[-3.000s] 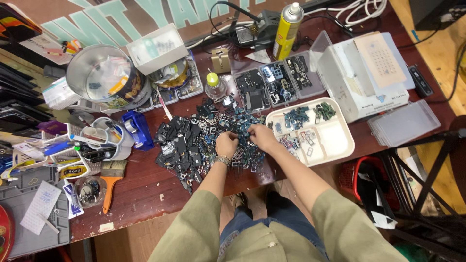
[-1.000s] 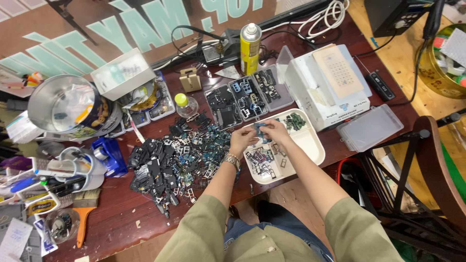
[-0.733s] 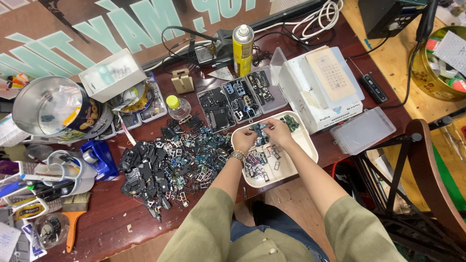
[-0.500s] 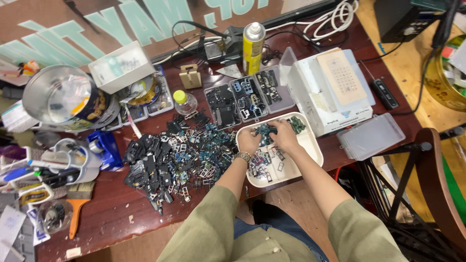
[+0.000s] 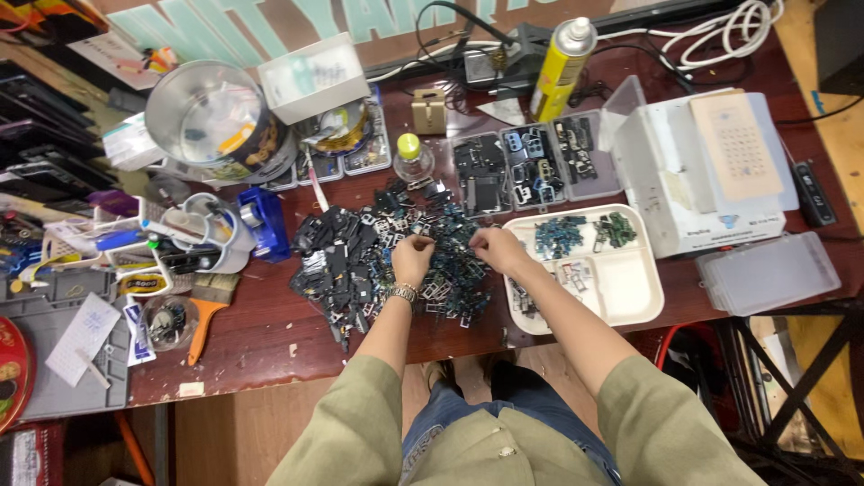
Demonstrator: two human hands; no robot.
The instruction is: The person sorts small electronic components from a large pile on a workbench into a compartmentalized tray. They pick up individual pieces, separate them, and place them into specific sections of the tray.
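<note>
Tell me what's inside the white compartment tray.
The white compartment tray holds blue-green small parts, darker green ones and metal clips. The right hand and forearm cover its left edge.

This is a small repair workshop for electronics. The dark red bench (image 5: pixel 270 333) is crowded with a heap of small black and blue parts (image 5: pixel 378 261), a white sorting tray (image 5: pixel 630 288) with more parts in its sections, and clear compartment boxes (image 5: pixel 535 171) filled with components. A yellow spray can (image 5: pixel 560 58), a brush with an orange handle (image 5: pixel 205 315), cables (image 5: pixel 720 27) and a cup of tools (image 5: pixel 216 238) stand around.
</note>
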